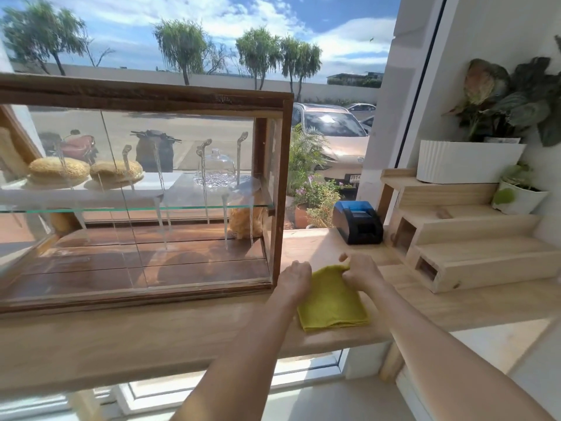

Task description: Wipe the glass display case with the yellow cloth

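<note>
A folded yellow cloth point(332, 302) lies on the wooden counter point(151, 338), just right of the glass display case point(136, 189). The case has a dark wood frame, a glass shelf, pastries and a glass dome inside. My left hand point(295, 279) rests on the cloth's left far corner, next to the case's right front post. My right hand point(361, 270) pinches the cloth's far edge, lifting a small fold.
A blue and black receipt printer point(357, 221) stands behind the cloth. Stepped pale wooden risers point(473, 241) with white planters point(467, 161) and leafy plants fill the right. A large window behind shows parked cars and trees.
</note>
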`<state>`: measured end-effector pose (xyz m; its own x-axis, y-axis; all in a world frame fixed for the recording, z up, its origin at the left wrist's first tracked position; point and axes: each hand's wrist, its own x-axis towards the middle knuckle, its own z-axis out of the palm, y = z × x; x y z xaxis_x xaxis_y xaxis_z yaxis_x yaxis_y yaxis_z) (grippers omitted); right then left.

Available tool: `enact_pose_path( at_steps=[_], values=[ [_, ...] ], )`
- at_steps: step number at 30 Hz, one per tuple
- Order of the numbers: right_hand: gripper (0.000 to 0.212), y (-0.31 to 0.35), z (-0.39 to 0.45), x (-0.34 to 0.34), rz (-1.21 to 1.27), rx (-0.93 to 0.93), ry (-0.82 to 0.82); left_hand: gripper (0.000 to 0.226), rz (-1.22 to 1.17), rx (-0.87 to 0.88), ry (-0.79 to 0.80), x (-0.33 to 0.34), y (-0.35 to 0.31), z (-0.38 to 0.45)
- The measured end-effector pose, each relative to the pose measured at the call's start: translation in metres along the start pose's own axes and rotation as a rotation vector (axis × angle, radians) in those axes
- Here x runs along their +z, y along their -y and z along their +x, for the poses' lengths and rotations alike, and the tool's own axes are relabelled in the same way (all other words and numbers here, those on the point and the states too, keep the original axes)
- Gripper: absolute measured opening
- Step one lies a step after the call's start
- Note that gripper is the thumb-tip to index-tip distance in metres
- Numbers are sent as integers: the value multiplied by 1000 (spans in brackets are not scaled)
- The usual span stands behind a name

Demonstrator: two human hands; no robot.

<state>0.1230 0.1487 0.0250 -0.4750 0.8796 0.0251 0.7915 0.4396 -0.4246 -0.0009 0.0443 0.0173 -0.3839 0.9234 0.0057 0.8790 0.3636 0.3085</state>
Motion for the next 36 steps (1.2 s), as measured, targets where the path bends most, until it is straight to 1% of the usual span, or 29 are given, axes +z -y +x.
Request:
enact_pose_path(
  at_steps=[4, 8, 11, 15, 18, 23, 28, 32, 36],
  values=[
    [25, 1, -16, -15, 43, 29, -7, 25, -130, 6, -6, -7, 3, -16],
    [19, 19, -43, -28, 177, 12, -45, 28, -224, 81, -82, -24, 18, -34],
    [14, 38, -64, -31, 255, -1, -82, 24, -304, 118, -112, -42, 36, -52],
    [14, 66, -91, -26, 315, -82, -131, 18, -400, 156, -146, -63, 66, -77],
    [8, 89, -106, -22, 342, -127, -161, 13, -440, 164, -187, -80, 86, -95],
    [2, 125, -120, -27, 351, -229, -281, 15, -445, 187, -332, -117, 114, -120],
    [7, 160, -127, -48, 416, -317, -412, 2, -488, 207, -433, -162, 128, -133],
    [17, 186, -123, -70, 444, -321, -572, 6, -538, 249, -569, -195, 129, -129],
    [22, 209, -116, -91, 547, -349, -703, 7, -598, 282, -743, -228, 120, -122]
  ],
)
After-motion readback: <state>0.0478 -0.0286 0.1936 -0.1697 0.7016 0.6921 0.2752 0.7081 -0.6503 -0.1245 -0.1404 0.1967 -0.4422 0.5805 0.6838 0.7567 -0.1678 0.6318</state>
